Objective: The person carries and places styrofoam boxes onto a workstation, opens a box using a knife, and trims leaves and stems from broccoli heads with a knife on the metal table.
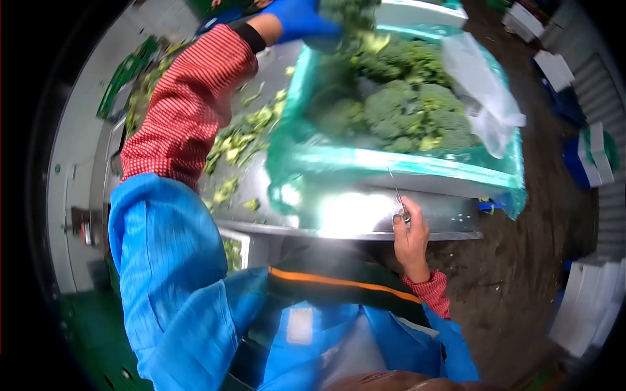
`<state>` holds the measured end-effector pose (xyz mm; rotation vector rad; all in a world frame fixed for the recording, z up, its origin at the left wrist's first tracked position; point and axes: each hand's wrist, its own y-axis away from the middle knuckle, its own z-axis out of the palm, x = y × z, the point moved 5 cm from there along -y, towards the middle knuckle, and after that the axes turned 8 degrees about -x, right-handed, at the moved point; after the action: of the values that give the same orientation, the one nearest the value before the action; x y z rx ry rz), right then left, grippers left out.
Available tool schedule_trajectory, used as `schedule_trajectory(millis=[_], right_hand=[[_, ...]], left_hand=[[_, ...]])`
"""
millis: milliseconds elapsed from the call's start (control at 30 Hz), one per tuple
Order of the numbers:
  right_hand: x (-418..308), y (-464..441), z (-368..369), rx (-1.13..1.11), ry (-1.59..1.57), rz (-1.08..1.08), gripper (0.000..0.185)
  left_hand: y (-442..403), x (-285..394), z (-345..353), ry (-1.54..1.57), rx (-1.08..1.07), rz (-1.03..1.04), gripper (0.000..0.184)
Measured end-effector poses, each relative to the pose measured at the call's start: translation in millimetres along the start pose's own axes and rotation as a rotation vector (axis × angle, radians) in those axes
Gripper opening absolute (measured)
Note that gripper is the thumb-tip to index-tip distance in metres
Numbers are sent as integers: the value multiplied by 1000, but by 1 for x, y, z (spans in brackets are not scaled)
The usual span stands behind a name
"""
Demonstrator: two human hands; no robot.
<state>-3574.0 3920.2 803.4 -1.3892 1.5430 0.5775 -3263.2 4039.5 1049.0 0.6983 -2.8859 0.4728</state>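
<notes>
My left hand (301, 21), in a blue glove, reaches to the top of the view and grips a broccoli head (349, 14), blurred, with its pale cut stem towards the crate. The glove's fingers are partly hidden behind it. Below and to the right stands a white crate (450, 184) lined with green plastic film (339, 156), with several broccoli heads (398, 107) inside. My bare right hand (411, 234) is closed round the handle of a small knife (398, 189), its thin blade pointing up in front of the crate's near wall.
Leaf and stem trimmings (235, 146) lie scattered over the metal table (257, 195) left of the crate. Clear plastic film (479, 91) hangs over the crate's right side. White boxes (590, 303) stand on the floor at right. Another person's hand (262, 3) shows at the top edge.
</notes>
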Motion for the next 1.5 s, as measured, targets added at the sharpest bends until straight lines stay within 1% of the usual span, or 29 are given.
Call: schedule_trajectory(millis=[67,100,133,167,200,233,267,300,333,367,400,433,467,533,567,600,667,733,833,867,900,1033,1133,1233,1333,1400,1433,1500], right_hand=[[-17,-10,24,-85,-33,-117,30],[-30,-15,36,-139,-4,-146,27],[-40,-19,52,-218,14,-171,27],[-49,-23,68,-292,36,-196,26],[-58,-25,83,-362,63,-220,26],[-64,-27,100,-491,68,-190,28],[-72,-29,115,-522,12,-237,28],[-78,-34,134,-547,-43,-284,28],[-84,-37,154,-572,-100,-329,29],[-86,-41,175,-582,-150,-335,25],[-83,-47,195,-637,-178,-221,25],[-79,-51,215,-689,-205,-104,25],[-72,-54,234,-739,-233,18,25],[-37,-61,266,-560,-75,22,24],[-19,-63,277,-468,113,-45,23],[-11,-66,282,-443,200,-40,24],[-5,-70,285,-496,351,42,23],[-18,-74,291,-507,414,-23,22],[-44,-78,302,-508,478,-79,18],[-48,-78,305,-508,495,-91,17],[-46,-77,310,-483,533,-124,15],[-41,-78,312,-504,529,-109,14],[-30,-78,317,-495,543,-127,11],[-28,-80,322,-475,590,-156,8],[-38,-76,313,-429,657,-210,6],[-42,-67,306,-408,676,-259,6],[-40,-68,304,-386,688,-238,5],[-31,-66,305,-354,709,-198,4]], left_hand=[[30,-55,4,679,112,45,75],[56,-74,6,882,88,-44,76],[90,-95,10,1105,59,-285,75],[124,-106,9,932,29,-429,75],[158,-116,18,892,48,-508,74],[191,-125,27,856,64,-588,72],[223,-135,45,952,132,-612,69],[251,-146,62,997,155,-656,69],[291,-186,107,1116,103,-760,69],[320,-182,132,1178,101,-903,70],[345,-181,161,1202,111,-1065,73],[351,-151,156,1185,51,-1223,76],[364,-145,173,1209,67,-1302,78],[399,-159,231,1367,226,-1253,79],[405,-157,234,1357,253,-1251,78],[410,-153,237,1346,280,-1249,78],[414,-154,241,1346,309,-1231,78],[416,-155,245,1368,320,-1204,79],[414,-157,250,1363,382,-1190,81],[415,-160,254,1313,380,-1178,81],[417,-163,260,1263,379,-1165,82],[423,-168,272,1148,378,-1073,83],[413,-152,259,1252,444,-1057,83],[421,-160,272,1095,491,-1060,84],[417,-155,268,1060,491,-1024,84],[412,-142,258,934,451,-1035,85],[409,-138,254,872,433,-1039,85],[411,-142,265,769,486,-1026,87]])
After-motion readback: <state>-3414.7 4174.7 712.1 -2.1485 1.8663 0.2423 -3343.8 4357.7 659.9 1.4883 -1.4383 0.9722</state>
